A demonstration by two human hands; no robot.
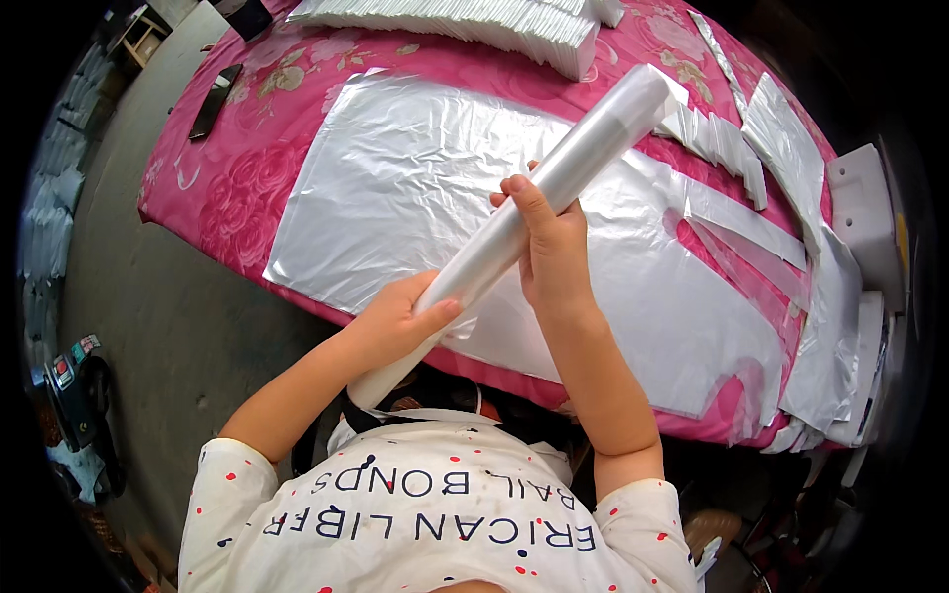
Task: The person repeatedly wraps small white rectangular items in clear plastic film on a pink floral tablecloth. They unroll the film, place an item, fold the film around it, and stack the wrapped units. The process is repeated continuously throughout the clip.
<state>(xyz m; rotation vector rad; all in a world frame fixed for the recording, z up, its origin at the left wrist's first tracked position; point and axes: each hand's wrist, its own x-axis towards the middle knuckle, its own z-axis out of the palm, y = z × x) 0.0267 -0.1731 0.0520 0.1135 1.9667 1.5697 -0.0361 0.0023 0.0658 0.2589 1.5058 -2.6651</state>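
Observation:
Both my hands hold a long roll of translucent white plastic film [603,133], slanting from my waist up to the far right above the table. My left hand [403,321] is closed around its lower part, thumb on top. Farther up, my right hand [552,232] wraps the roll from the right side, with fingertips showing on its far side. Under the roll lies a wide flat layer of silvery-white plastic bags [415,168]. At its right end are cut-out handle loops [746,232], and the pink cloth shows through the openings.
A pink floral tablecloth [247,198] covers the table. A thick stack of folded white bags [465,28] lies at the back. A black phone [215,102] rests at the left. Folded plastic strips [717,143], a crumpled plastic sheet [825,296] and a white box [868,212] are at the right.

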